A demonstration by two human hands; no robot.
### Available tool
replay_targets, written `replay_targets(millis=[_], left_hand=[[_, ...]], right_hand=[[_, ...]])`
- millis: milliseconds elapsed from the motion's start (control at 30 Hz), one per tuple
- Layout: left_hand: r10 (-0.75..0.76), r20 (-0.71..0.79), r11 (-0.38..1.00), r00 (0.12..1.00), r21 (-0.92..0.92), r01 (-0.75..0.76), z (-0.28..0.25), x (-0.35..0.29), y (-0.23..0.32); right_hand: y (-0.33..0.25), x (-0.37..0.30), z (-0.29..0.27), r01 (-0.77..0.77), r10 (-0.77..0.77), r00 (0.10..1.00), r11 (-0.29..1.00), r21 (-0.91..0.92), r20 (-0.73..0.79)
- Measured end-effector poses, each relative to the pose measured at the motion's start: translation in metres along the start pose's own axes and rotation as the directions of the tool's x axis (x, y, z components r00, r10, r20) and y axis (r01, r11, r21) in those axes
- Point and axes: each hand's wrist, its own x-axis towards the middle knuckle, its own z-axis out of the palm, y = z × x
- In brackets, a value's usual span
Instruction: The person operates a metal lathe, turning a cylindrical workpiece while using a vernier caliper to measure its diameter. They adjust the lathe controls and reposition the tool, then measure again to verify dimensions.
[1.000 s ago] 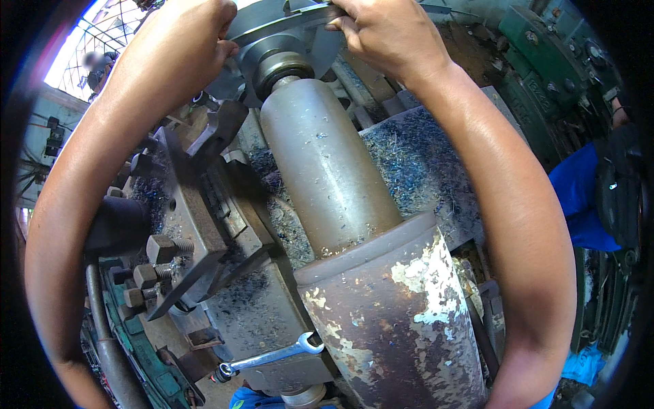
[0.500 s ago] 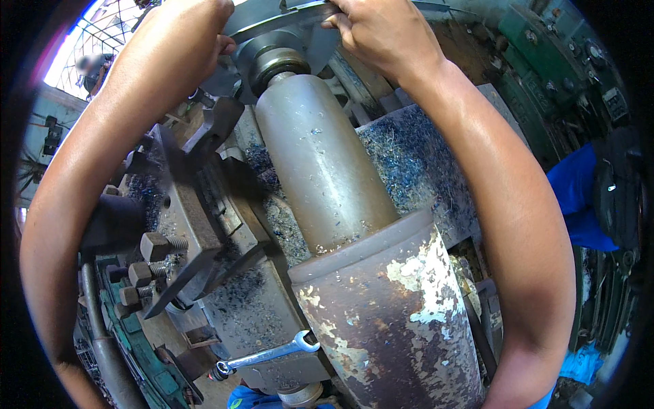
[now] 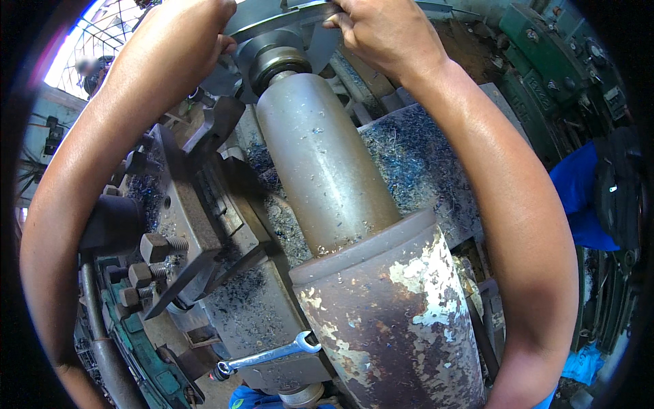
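Observation:
Both my arms reach around a large metal shaft (image 3: 323, 160) to its far end. At the top edge, my left hand (image 3: 194, 27) is closed at the left end of a long flat grey metal strip (image 3: 283, 19). My right hand (image 3: 388, 31) pinches the same strip farther right, where it runs on past the fingers. The strip lies across the far end of the shaft, just beyond a dark round collar (image 3: 278, 65). Some fingertips are cut off by the frame. The near part of the shaft is a thicker cylinder (image 3: 381, 327) with flaking pale paint.
A tool post (image 3: 194, 204) with square-headed bolts stands left of the shaft. An open-ended wrench (image 3: 269, 353) lies below it. Metal chips (image 3: 422, 157) cover the plate at right. Green machinery (image 3: 545, 68) stands at far right, near a black bag (image 3: 616, 187) and blue cloth (image 3: 579, 194).

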Motion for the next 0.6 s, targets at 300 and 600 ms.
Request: replay_targets(millis=[300,600], left_hand=[[0.094,-0.039,0.994,0.995,-0.056,-0.096,0.006,-0.009,-0.001],[0.096,-0.067,0.992,0.993,-0.072,-0.101,0.004,-0.002,0.001]], right_hand=[[-0.007,-0.004,0.009,-0.013,0.013,1.0,1.0,0.003,-0.009],[0.0,0.0,0.002,-0.012,0.012,1.0,1.0,0.019,0.005]])
